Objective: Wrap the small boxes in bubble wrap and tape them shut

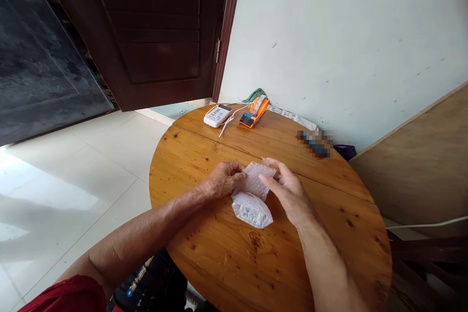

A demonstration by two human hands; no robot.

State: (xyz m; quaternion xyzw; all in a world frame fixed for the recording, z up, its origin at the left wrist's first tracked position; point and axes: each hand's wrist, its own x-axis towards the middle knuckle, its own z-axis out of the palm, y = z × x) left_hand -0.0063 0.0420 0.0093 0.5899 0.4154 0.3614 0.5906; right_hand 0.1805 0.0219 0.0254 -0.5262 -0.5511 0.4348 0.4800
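Over a round wooden table, a sheet of bubble wrap lies between my two hands. My left hand is closed on its left edge, thumb and fingers pinching it. On the other side my right hand grips the right edge between thumb and fingers, with a small strip of tape near the fingertips. The near end of the wrap is folded round a small whitish item with printing on it. What that item is I cannot make out through the plastic.
Toward the back stand a white box-shaped device with a white cable and an orange tape dispenser. A blurred dark object lies at the back right. Beyond are a wall and a brown door.
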